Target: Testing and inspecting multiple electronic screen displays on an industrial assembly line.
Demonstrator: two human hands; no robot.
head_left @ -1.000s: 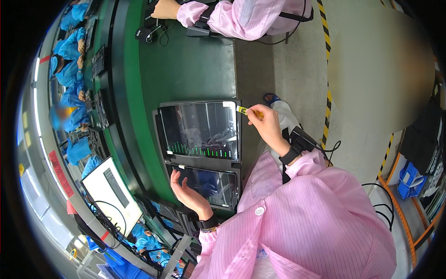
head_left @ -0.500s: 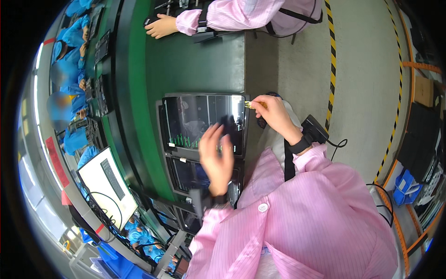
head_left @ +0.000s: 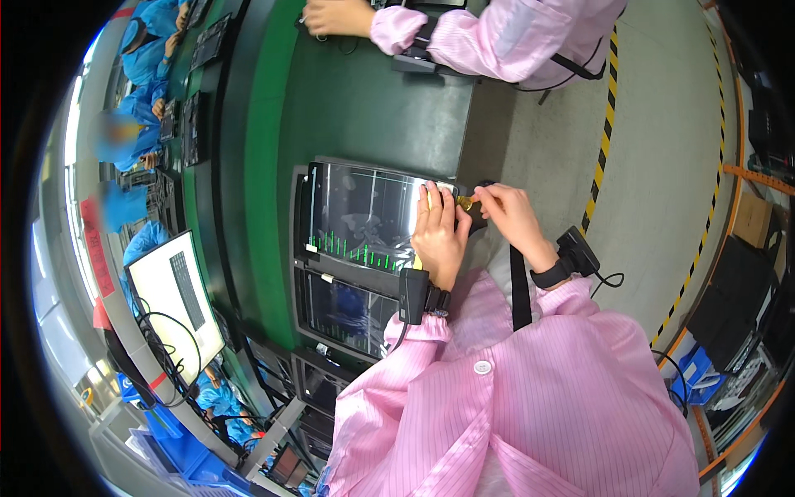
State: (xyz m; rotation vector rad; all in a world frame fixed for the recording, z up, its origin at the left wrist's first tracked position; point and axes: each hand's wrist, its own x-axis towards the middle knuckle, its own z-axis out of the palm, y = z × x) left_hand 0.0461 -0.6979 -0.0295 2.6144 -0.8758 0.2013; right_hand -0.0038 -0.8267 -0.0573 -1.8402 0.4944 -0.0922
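In front of me a dark glass display panel (head_left: 356,207) lies in a black tray on the green bench, with a row of green marks along its near side. My left hand (head_left: 439,240) rests on the panel's right end, its fingers stretched out flat. Just off that end, my right hand (head_left: 509,217) pinches a small gold-yellow strip (head_left: 466,203) that sticks out beside the panel. Whether the strip is joined to the panel is hidden by my left fingers. Both wrists carry black strapped devices.
A second tray with a similar dark panel (head_left: 344,311) sits nearer me, and more follow below. At the top, a co-worker's pink sleeve (head_left: 480,41) and hand reach over the bench (head_left: 389,116). A bright monitor (head_left: 175,298) stands at left. Shelving lines the right.
My left hand has moved right, from blurred above the panel to flat on its right end. My right hand still pinches the gold-yellow strip. The whole view has shifted slightly.
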